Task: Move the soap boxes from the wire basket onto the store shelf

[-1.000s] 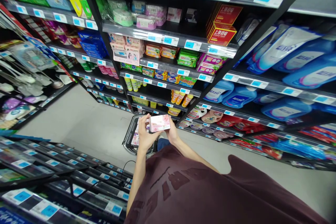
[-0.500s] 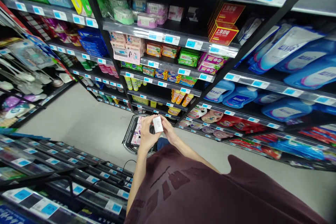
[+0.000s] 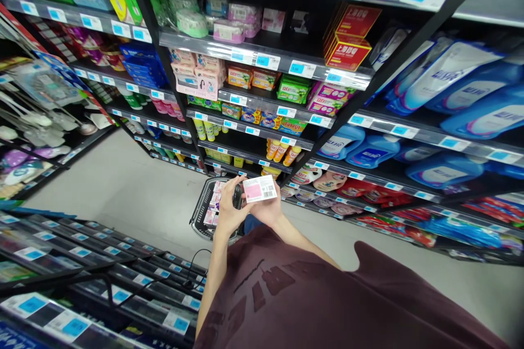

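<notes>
- Turned since half a second ago: the small white-and-pink rectangular box showed a narrow white end then; now its broad face, with a pink panel and barcode, looks up, probably so the print can be read.
- Nearest, at 6 o'clock from the box, spreads a dark maroon-brown fabric shirt.
- Right hand: curled under and behind the box at 5 o'clock, supporting it.
- Left hand: half open at the box's 9 o'clock end, thumb close to its lower corner; I cannot tell whether it grips.
- Beyond, at 8 o'clock, a black perforated plastic basket holds several white, pink and purple boxes, so the turned box is out of it, up between the hands.
- Farther off, black metal shelving carries pale-pink packs at 11 o'clock, red-and-gold boxes at 1, blue plastic bottles at 2.
</notes>
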`<state>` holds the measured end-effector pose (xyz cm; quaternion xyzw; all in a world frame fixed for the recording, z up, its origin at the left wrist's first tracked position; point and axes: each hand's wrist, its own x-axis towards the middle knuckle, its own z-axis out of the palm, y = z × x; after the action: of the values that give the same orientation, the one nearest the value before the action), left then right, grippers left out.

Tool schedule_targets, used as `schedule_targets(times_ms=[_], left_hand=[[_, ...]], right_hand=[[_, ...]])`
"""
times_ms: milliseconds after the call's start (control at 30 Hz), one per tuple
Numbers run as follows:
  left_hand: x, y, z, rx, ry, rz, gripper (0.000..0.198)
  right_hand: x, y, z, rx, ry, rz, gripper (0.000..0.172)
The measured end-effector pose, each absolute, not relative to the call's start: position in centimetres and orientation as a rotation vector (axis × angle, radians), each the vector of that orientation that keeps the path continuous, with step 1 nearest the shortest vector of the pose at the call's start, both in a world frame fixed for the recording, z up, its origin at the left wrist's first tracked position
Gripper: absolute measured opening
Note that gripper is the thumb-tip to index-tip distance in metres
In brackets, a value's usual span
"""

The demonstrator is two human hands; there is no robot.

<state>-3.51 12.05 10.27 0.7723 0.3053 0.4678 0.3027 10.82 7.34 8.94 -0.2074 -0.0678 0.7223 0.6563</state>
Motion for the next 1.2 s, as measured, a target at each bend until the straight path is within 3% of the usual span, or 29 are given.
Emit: schedule_targets(times_ms=[1200], left_hand=[[-3.4,12.1,9.1,1.880,0.706,1.150,0.085]], right_hand=[[11.8,7.1,7.1,-0.460,-0.111,1.685,0.071]])
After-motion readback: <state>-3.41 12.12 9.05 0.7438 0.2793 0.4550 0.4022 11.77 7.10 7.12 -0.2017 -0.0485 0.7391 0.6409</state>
